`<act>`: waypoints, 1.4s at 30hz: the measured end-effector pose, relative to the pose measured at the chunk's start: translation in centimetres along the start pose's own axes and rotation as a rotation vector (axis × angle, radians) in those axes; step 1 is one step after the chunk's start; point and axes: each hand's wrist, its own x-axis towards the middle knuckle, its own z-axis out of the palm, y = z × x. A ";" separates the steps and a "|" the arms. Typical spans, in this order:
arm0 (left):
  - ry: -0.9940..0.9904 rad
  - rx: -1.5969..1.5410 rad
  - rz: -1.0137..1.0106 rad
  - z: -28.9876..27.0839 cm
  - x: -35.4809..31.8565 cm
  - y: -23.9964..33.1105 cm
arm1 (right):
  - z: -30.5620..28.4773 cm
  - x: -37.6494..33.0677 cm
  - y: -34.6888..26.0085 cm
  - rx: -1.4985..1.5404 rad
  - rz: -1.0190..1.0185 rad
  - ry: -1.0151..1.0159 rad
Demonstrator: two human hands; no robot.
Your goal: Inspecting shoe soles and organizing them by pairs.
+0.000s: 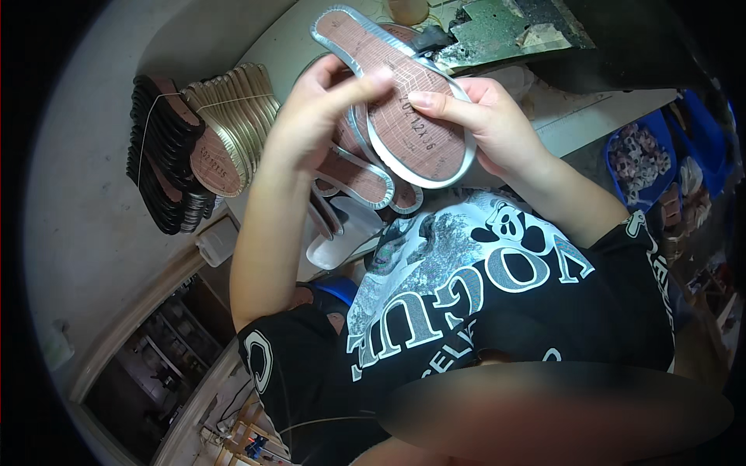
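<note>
Between my hands is a shoe insole (423,151), with a reddish-brown lined face, dark printed marks and a silvery white rim. My left hand (322,105) grips its left side, the thumb laid across the top face and the other fingers mostly hidden behind. On the right edge, my right hand (497,120) pinches the insole with the thumb on top; its fingertips underneath are hidden. Directly below hang or lie several similar silver-rimmed insoles (359,177), partly covered by the held one. I cannot tell whether they touch it.
Left of my left forearm stand a tied bundle of black-rimmed insoles (159,155) and a gold-rimmed bundle (249,93). A worn green board (509,43) lies on the white table (575,128) at the far side. Blue tubs (657,147) with scraps stand at right.
</note>
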 end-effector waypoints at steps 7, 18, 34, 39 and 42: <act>0.011 -0.091 -0.031 -0.2 -0.2 -1.0 | 0.9 -1.5 0.3 0.076 0.033 0.084; 0.214 0.676 0.335 -3.0 2.5 0.1 | 1.6 -2.3 0.4 -0.043 0.172 -0.023; -0.295 0.637 0.073 -4.7 2.9 2.7 | 2.2 -1.3 0.1 -0.101 0.000 0.141; -0.255 0.627 0.083 -4.5 1.3 2.3 | 2.2 -1.4 -0.5 -0.104 0.006 0.110; -0.230 0.557 -0.012 -4.2 0.7 2.2 | 1.8 -0.6 -0.4 -0.093 0.025 0.101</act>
